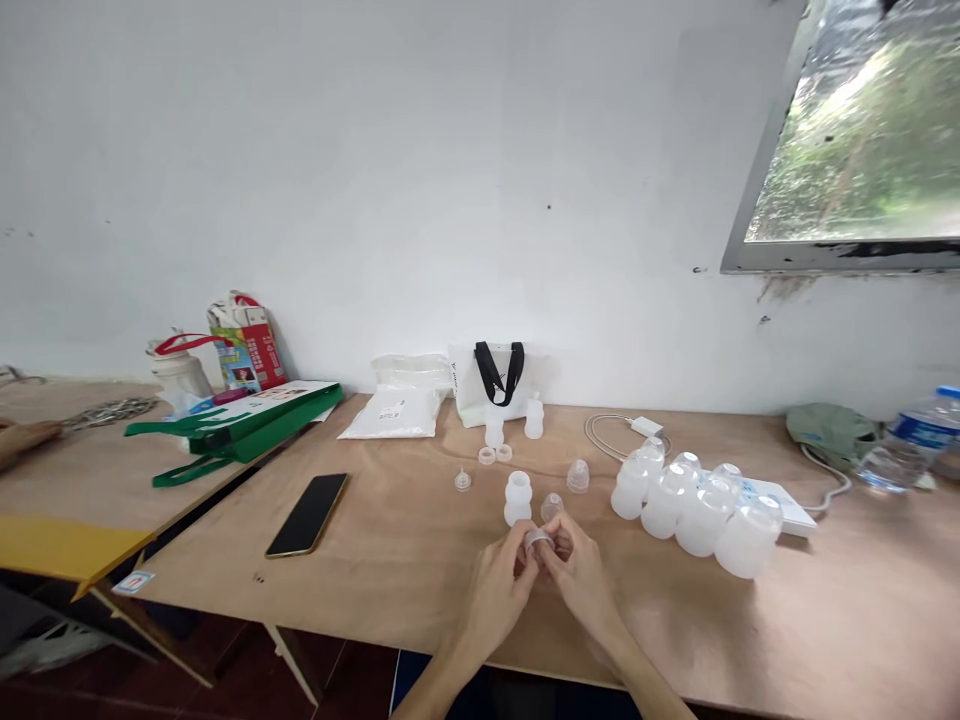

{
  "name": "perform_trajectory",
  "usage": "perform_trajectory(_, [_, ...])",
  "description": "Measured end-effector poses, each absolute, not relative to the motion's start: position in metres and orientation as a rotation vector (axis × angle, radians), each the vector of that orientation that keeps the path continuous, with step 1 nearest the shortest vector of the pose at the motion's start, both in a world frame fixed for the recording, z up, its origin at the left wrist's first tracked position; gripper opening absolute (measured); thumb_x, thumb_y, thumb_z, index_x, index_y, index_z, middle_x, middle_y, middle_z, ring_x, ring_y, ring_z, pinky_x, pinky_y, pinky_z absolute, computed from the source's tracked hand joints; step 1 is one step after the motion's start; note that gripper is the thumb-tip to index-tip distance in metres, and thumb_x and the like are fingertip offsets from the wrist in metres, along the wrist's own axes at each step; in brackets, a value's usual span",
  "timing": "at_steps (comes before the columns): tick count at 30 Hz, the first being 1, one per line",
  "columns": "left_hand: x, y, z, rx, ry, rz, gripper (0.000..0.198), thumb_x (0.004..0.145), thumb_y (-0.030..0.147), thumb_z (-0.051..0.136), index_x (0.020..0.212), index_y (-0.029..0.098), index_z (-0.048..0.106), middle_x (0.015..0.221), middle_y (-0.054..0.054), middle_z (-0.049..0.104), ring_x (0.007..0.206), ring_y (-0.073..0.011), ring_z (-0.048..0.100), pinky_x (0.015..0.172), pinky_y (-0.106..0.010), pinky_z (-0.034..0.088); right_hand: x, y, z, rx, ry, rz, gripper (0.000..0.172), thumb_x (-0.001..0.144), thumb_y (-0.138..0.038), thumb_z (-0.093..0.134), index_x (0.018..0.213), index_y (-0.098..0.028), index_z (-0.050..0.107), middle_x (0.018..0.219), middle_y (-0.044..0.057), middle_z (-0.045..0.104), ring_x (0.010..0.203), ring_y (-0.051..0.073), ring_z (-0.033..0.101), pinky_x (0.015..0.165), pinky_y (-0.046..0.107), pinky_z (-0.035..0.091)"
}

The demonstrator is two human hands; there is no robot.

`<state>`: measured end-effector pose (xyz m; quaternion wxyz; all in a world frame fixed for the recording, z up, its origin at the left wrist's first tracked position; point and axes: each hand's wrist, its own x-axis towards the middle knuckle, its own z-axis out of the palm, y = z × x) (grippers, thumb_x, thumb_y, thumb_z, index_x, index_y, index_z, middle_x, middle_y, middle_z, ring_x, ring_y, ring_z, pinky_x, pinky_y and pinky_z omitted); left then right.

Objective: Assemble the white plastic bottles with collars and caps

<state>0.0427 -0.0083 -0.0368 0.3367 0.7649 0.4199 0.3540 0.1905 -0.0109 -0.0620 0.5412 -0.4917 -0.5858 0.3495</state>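
Note:
My left hand [496, 582] and my right hand [583, 578] meet near the table's front edge. Both sets of fingers pinch a small translucent bottle ring [538, 538]; whether a teat sits inside it I cannot make out. Just beyond stands an open frosted baby bottle [517, 496], upright. A clear dome cap [552, 505] lies right behind my fingers, with another dome cap [577, 476] farther off. To the left is a teat [463, 480]. Two loose rings [495, 454] lie before two small bottles [494, 428] at the back.
Several capped bottles [705, 515] stand in a group at right, by a white box [784, 505] and a cable [600, 437]. A phone [307, 515], green bag [247, 430], white packets [397, 405] and tote bag [472, 390] lie around. Another person's hand [26, 440] shows far left.

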Motion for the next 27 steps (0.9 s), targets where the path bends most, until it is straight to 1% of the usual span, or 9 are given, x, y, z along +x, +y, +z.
perform_trajectory(5, [0.046, -0.008, -0.040, 2.028, 1.142, 0.933, 0.017, 0.095, 0.025, 0.044, 0.098, 0.024, 0.061, 0.069, 0.003, 0.060, 0.059, -0.0154, 0.054, 0.058, -0.023, 0.034, 0.192, -0.011, -0.062, -1.285, -1.469, 0.698, 0.025, 0.088, -0.038, 0.057, 0.072, -0.025, 0.044, 0.061, -0.005, 0.054, 0.055, 0.014, 0.051, 0.053, 0.025, 0.038])
perform_trajectory(10, [0.046, -0.010, -0.036, 2.043, 1.209, 0.944, 0.015, 0.091, 0.024, 0.048, 0.093, 0.023, 0.062, 0.060, 0.004, 0.054, 0.051, -0.0144, 0.048, 0.055, -0.024, 0.031, 0.194, -0.014, -0.056, -1.293, -1.505, 0.678, 0.019, 0.087, -0.033, 0.056, 0.073, -0.026, 0.044, 0.062, -0.004, 0.059, 0.056, 0.015, 0.055, 0.055, 0.025, 0.040])
perform_trajectory(15, [0.045, -0.016, -0.035, 2.055, 1.179, 0.941, 0.020, 0.094, 0.029, 0.046, 0.101, 0.024, 0.065, 0.063, 0.002, 0.059, 0.051, -0.0155, 0.050, 0.053, -0.024, 0.031, 0.195, -0.016, -0.051, -1.266, -1.479, 0.747, 0.015, 0.084, -0.028, 0.054, 0.074, -0.026, 0.044, 0.063, -0.004, 0.061, 0.055, 0.015, 0.057, 0.053, 0.025, 0.040])
perform_trajectory(20, [0.047, -0.022, -0.034, 2.054, 1.226, 0.912, 0.019, 0.091, 0.023, 0.047, 0.103, 0.024, 0.063, 0.069, 0.000, 0.064, 0.054, -0.0165, 0.054, 0.054, -0.024, 0.031, 0.195, -0.014, -0.055, -1.295, -1.458, 0.772, 0.014, 0.081, -0.024, 0.053, 0.072, -0.026, 0.043, 0.059, -0.007, 0.056, 0.052, 0.013, 0.052, 0.051, 0.023, 0.037])
perform_trajectory(23, [0.050, -0.020, -0.034, 2.019, 1.247, 0.918, 0.017, 0.091, 0.023, 0.048, 0.100, 0.024, 0.063, 0.066, 0.002, 0.063, 0.054, -0.0165, 0.054, 0.055, -0.025, 0.032, 0.195, -0.012, -0.059, -1.286, -1.451, 0.795, 0.015, 0.083, -0.027, 0.054, 0.073, -0.026, 0.043, 0.061, -0.006, 0.056, 0.054, 0.014, 0.052, 0.050, 0.023, 0.039])
perform_trajectory(27, [0.048, -0.011, -0.035, 1.964, 1.200, 0.920, 0.016, 0.094, 0.025, 0.047, 0.101, 0.025, 0.061, 0.070, 0.003, 0.067, 0.058, -0.0158, 0.058, 0.058, -0.023, 0.035, 0.192, -0.011, -0.059, -1.236, -1.440, 0.862, 0.023, 0.091, -0.041, 0.054, 0.076, -0.026, 0.045, 0.066, -0.003, 0.061, 0.058, 0.017, 0.058, 0.053, 0.026, 0.047])
